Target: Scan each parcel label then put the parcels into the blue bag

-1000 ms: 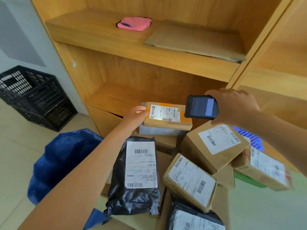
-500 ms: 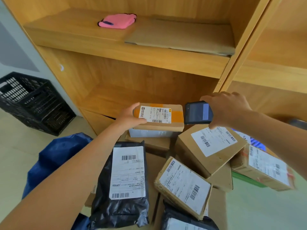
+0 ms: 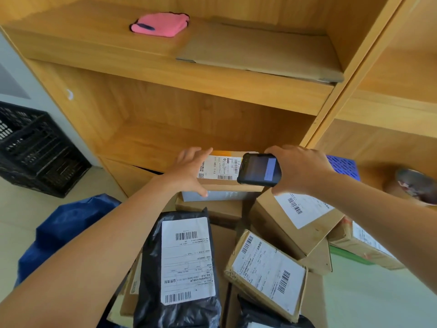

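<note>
Two hands are at work at the back of the heap: your left hand [image 3: 189, 171] holds a small box [image 3: 221, 172] by its left end, fingers along the top edge and thumb curled under the front, while your right hand [image 3: 299, 170] wraps round a dark scanner [image 3: 259, 169] held over the box's right end, its screen partly lit. That box is brown card with an orange band at the far edge and a white label [image 3: 218, 168] bearing barcodes and a small square code; the print is too small to read. It sits on a grey box [image 3: 222, 195] atop the pile, just in front of the wooden shelf [image 3: 165, 74].

You can count at least five brown cartons in the heap and two black poly bags; the nearer full one is a black bag [image 3: 182, 268] with a long white label carrying two barcodes and blurred print. One angled carton [image 3: 266, 273] lies just right of it, another carton [image 3: 295, 221] beyond.

One blue bag [image 3: 61, 233] slumps on the floor to the left, beside the pile. One black crate [image 3: 35, 147] stands further left, and one pink cloth [image 3: 160, 24] lies on the upper shelf.
</note>
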Demonstrator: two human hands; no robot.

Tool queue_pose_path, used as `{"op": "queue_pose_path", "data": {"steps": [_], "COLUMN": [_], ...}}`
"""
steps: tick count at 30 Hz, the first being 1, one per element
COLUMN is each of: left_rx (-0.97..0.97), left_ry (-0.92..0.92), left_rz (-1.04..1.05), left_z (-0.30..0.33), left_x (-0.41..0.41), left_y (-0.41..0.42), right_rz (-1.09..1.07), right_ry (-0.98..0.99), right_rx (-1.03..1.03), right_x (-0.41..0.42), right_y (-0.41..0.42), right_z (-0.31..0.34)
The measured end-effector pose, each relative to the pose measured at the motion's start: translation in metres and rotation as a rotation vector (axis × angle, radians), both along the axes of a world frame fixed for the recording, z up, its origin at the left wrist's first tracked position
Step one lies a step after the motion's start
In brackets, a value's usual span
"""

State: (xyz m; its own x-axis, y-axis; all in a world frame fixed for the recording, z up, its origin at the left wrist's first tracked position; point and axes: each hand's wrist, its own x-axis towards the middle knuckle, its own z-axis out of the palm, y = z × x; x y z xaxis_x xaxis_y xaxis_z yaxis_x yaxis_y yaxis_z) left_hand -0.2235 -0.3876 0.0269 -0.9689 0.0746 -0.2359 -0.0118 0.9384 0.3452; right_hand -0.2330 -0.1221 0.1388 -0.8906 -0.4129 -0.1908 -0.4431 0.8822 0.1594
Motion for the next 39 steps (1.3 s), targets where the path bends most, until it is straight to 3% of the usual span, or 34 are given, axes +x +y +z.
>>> {"op": "queue_pose_path", "data": {"steps": [9, 17, 28, 34, 39], "left_rx": [0.221, 0.135, 0.127, 0.129, 0.113], "left_ry": [0.242, 0.291, 0.131, 0.019, -0.18], "left_rz": [0.264, 0.587, 0.922, 0.995, 1.085], "left_z": [0.016, 0.001, -0.077, -0.128, -0.16], "left_x": [0.037, 0.119, 0.236, 0.252, 0.248], "left_y": [-0.072, -0.18, -0.256, -0.256, -0.246], "right_rz": [-0.029, 0.147, 0.31, 0.398, 0.477], "right_ry": [-0.001, -0.075, -0.263, -0.313, -0.301], "right_rx": [-0.208, -0.261, -0.127, -0.038, 0.029], "right_x": [-0.004, 0.007, 0.058, 0.069, 0.066], "right_y": [-0.07, -0.196, -0.344, -0.372, -0.371], "right_z": [-0.008, -0.026, -0.098, -0.137, -0.155]}}
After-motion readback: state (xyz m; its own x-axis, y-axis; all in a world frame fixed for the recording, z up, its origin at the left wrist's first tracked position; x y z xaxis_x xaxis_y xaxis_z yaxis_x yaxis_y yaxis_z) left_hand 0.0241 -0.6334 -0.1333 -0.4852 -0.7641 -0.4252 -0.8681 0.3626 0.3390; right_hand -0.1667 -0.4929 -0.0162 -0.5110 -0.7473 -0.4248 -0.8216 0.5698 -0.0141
